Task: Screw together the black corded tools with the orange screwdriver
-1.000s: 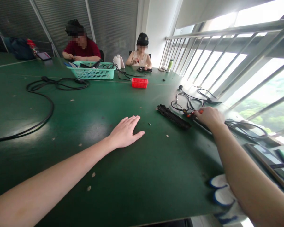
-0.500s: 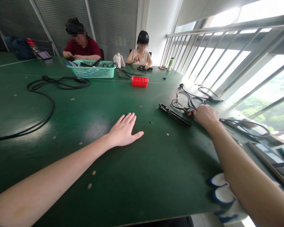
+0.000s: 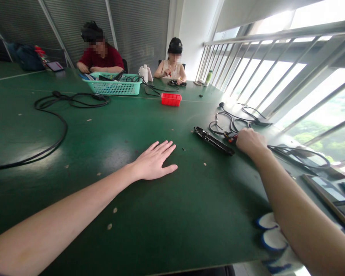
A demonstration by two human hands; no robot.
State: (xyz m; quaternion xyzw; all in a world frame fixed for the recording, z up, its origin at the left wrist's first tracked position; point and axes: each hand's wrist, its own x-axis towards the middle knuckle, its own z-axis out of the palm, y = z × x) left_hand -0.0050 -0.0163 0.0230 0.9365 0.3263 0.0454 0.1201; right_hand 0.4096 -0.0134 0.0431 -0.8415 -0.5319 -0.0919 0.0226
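Observation:
My left hand (image 3: 155,161) lies flat and open on the green table (image 3: 103,130), fingers stretched out, holding nothing. A tiny dark speck, perhaps a screw (image 3: 183,149), sits just right of its fingertips. My right hand (image 3: 249,141) is closed over a tool with a red-orange handle (image 3: 231,138), of which only the tip shows. It rests against the right end of a long black strip-shaped part (image 3: 213,140). Coiled black cables (image 3: 232,122) lie just behind that hand.
Two other people sit at the far end behind a teal basket (image 3: 115,86) and a small red bin (image 3: 171,99). A long black cord (image 3: 51,115) loops across the left. Flat devices (image 3: 330,191) and white-blue cloth (image 3: 271,234) lie at the right; a railing (image 3: 261,69) runs beside the table.
My right hand has closed over the red-handled tool and drawn slightly left against the black part, which has shifted a little. My left hand has barely moved.

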